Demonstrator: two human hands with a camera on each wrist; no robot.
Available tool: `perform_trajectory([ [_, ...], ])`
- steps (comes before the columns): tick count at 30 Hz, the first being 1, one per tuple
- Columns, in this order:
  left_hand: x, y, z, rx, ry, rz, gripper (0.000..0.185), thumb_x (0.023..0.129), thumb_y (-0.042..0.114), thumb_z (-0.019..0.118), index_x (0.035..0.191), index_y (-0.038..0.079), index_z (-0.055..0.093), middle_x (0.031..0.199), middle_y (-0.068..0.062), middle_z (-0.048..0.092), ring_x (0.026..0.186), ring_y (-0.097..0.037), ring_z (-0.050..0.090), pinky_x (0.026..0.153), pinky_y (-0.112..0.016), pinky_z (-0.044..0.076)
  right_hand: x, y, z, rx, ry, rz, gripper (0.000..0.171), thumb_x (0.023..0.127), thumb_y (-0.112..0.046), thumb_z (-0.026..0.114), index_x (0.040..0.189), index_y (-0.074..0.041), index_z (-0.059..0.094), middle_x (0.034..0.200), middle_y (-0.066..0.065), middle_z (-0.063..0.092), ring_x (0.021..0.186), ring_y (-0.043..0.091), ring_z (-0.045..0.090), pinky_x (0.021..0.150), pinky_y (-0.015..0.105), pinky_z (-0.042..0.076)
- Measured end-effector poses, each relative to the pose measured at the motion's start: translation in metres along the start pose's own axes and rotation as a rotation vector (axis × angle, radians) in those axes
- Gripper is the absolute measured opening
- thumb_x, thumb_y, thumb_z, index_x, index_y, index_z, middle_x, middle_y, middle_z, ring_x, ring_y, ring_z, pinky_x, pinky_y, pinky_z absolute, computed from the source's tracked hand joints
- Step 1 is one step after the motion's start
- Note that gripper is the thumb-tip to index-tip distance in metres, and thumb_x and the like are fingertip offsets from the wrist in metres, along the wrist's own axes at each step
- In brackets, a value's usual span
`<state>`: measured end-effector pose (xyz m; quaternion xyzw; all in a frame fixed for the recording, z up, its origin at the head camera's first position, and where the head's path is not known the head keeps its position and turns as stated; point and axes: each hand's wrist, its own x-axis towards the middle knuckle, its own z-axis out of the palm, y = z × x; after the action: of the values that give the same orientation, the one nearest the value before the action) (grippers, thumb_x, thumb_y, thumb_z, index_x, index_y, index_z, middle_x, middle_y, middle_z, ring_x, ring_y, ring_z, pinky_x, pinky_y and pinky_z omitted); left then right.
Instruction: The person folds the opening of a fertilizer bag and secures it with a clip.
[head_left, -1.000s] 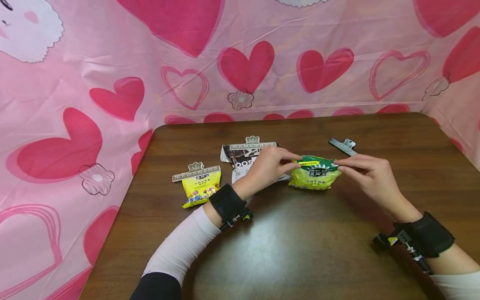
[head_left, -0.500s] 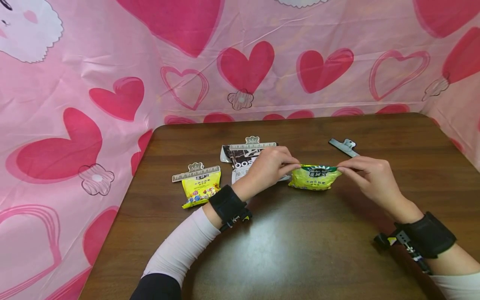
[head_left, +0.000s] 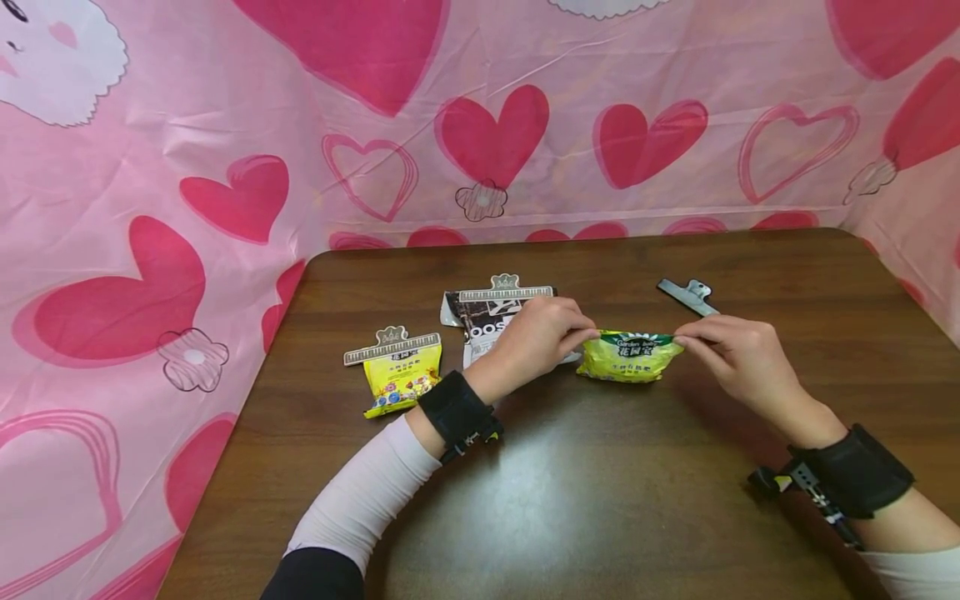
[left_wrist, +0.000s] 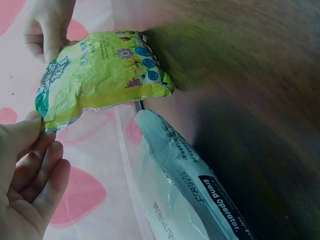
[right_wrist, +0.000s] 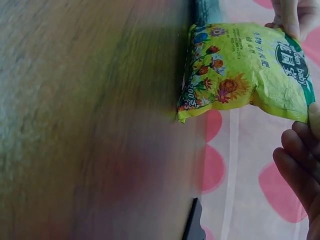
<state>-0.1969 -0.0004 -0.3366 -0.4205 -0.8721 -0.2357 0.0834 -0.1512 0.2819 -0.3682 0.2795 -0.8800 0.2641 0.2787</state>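
A yellow-green packet (head_left: 632,360) with flower prints and a green top stands on the table between both hands. My left hand (head_left: 542,335) pinches its top left corner between thumb and fingers. At the top right corner, my right hand (head_left: 738,358) pinches the edge the same way. The green top band looks folded over, its upper part out of sight in the head view. In the right wrist view the packet (right_wrist: 245,70) shows a bulging front. A loose metal clip (head_left: 687,294) lies behind my right hand.
To the left lies a similar yellow packet (head_left: 403,377) with a metal clip (head_left: 393,343) across its top. A black and white bag (head_left: 480,321), also clipped, sits partly behind my left hand. Pink heart-printed cloth (head_left: 498,142) hangs behind the wooden table (head_left: 540,517).
The packet's green top edge has folded down, showing less of the green band than a second ago. Both hands have shifted slightly lower with it and keep their pinch.
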Motion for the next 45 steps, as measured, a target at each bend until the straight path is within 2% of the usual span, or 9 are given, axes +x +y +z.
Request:
perform_trajectory([
  [4,-0.001,0.001,0.0,0.013,0.001,0.0,0.02,0.098,0.026,0.063,0.101,0.015,0.079,0.089,0.003,0.072,0.082,-0.007,0.066,0.079,-0.022,0.053,0.0,0.001,0.0,0.012,-0.02,-0.009,0.028,0.07,0.01,0.08,0.091,-0.008,0.075,0.082,0.001,0.072,0.079,-0.01,0.053,0.07,0.007,0.042],
  [12,-0.001,0.001,-0.002,0.042,0.021,0.023,0.019,0.098,0.029,0.063,0.099,0.021,0.08,0.09,0.005,0.059,0.084,-0.009,0.053,0.076,-0.023,0.046,0.002,0.005,-0.004,0.086,-0.019,-0.083,0.037,0.062,0.013,0.082,0.094,-0.007,0.078,0.09,0.001,0.071,0.085,-0.005,0.055,0.079,0.004,0.041],
  [14,0.0,0.002,-0.003,0.048,0.015,0.025,0.019,0.098,0.029,0.063,0.099,0.021,0.08,0.092,0.005,0.061,0.087,-0.009,0.054,0.078,-0.022,0.047,0.003,0.005,-0.005,0.082,-0.017,-0.107,0.039,0.06,0.012,0.083,0.094,-0.006,0.078,0.091,0.002,0.071,0.087,-0.002,0.056,0.081,0.004,0.041],
  [20,0.004,0.007,-0.005,0.089,-0.009,0.031,0.019,0.098,0.028,0.062,0.102,0.02,0.079,0.096,0.006,0.067,0.092,-0.009,0.06,0.083,-0.023,0.05,0.011,-0.002,-0.008,0.078,-0.051,-0.137,0.04,0.061,0.011,0.082,0.097,-0.007,0.078,0.094,0.003,0.072,0.091,0.002,0.058,0.086,0.004,0.039],
  [25,0.008,0.012,-0.004,0.126,-0.002,0.058,0.017,0.097,0.026,0.064,0.105,0.021,0.078,0.097,0.007,0.069,0.094,-0.01,0.059,0.084,-0.023,0.049,0.019,-0.012,-0.004,0.079,-0.086,-0.155,0.039,0.063,0.01,0.083,0.097,-0.009,0.078,0.093,0.001,0.072,0.089,0.004,0.06,0.082,0.004,0.041],
  [31,0.012,0.02,0.002,0.132,-0.012,0.099,0.017,0.096,0.028,0.066,0.105,0.021,0.078,0.098,0.008,0.069,0.094,-0.009,0.061,0.087,-0.024,0.049,0.026,-0.022,0.005,0.089,-0.093,-0.135,0.032,0.065,0.005,0.085,0.093,-0.011,0.079,0.09,-0.001,0.072,0.084,0.007,0.062,0.075,0.007,0.044],
  [36,0.014,0.025,0.006,0.16,-0.031,0.092,0.017,0.097,0.031,0.064,0.104,0.023,0.077,0.096,0.009,0.068,0.093,-0.007,0.062,0.086,-0.023,0.051,0.03,-0.028,0.008,0.073,-0.082,-0.136,0.03,0.064,0.003,0.087,0.09,-0.011,0.079,0.087,-0.002,0.073,0.079,0.011,0.065,0.073,0.011,0.046],
  [45,0.017,0.027,0.01,0.159,-0.032,0.08,0.016,0.097,0.03,0.063,0.101,0.023,0.077,0.092,0.009,0.068,0.089,-0.006,0.063,0.081,-0.024,0.053,0.03,-0.03,0.011,0.05,-0.068,-0.135,0.024,0.068,-0.002,0.086,0.088,-0.013,0.077,0.083,-0.004,0.073,0.076,0.006,0.063,0.067,0.016,0.047],
])
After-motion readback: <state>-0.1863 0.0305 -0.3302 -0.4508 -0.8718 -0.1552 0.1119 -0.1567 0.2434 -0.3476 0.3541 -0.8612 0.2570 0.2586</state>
